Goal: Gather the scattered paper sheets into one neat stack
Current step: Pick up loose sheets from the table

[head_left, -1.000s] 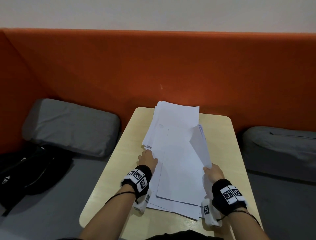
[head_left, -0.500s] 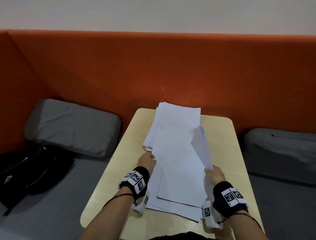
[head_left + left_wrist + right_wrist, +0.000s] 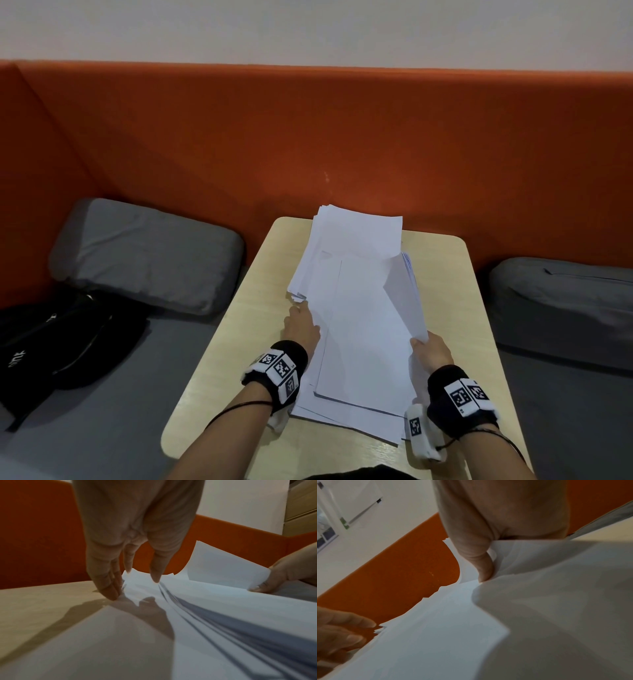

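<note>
A loose pile of white paper sheets (image 3: 363, 329) lies fanned along the small beige table (image 3: 445, 294), its edges uneven. My left hand (image 3: 301, 329) rests at the pile's left edge with straight fingers (image 3: 109, 588) touching the paper and the tabletop. My right hand (image 3: 430, 349) pinches the right side of several sheets (image 3: 404, 294) and holds that edge lifted off the pile; the thumb (image 3: 481, 566) presses on top of the paper (image 3: 447, 628). The right fingers under the sheets are hidden.
An orange padded wall (image 3: 308, 137) runs behind the table. Grey cushions lie at the left (image 3: 144, 253) and at the right (image 3: 561, 308). A black bag (image 3: 58, 342) sits on the grey seat at the left.
The left hand has slid a little forward along the pile's left edge. The right hand still holds the lifted sheets, nearly unmoved.
</note>
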`<state>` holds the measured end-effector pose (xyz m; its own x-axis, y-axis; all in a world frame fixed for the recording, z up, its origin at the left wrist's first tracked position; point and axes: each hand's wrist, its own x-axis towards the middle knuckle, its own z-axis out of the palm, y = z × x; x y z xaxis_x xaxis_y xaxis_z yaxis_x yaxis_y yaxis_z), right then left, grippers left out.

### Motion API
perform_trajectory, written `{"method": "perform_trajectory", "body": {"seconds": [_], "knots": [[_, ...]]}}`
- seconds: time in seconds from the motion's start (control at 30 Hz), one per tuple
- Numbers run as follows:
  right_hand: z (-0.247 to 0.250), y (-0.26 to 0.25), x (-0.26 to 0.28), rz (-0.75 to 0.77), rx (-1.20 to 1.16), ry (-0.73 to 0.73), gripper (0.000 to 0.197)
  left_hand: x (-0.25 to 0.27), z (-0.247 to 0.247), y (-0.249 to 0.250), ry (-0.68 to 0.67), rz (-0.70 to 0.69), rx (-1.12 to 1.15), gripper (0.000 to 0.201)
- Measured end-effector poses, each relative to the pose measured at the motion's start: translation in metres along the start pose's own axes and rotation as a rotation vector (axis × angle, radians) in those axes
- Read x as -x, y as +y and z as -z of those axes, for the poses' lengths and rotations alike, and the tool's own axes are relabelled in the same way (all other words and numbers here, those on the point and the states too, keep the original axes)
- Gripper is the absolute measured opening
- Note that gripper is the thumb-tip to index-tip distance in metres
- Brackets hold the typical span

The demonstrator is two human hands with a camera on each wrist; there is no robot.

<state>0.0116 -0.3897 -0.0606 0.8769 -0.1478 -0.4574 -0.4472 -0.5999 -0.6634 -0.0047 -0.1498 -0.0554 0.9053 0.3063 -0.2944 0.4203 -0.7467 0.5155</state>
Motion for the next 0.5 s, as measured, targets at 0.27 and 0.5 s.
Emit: {"method": "perform_trajectory", "body": {"seconds": [0.27, 0.5], "knots": [[0.001, -0.001, 0.003, 0.004, -0.002, -0.006, 0.027, 0.001, 0.001, 0.013, 0.042, 0.04, 0.028, 0.05], [0.002, -0.002, 0.004, 0.009, 0.008, -0.009, 0.028, 0.001, 0.004, -0.002, 0.004, 0.035, 0.02, 0.054]]}}
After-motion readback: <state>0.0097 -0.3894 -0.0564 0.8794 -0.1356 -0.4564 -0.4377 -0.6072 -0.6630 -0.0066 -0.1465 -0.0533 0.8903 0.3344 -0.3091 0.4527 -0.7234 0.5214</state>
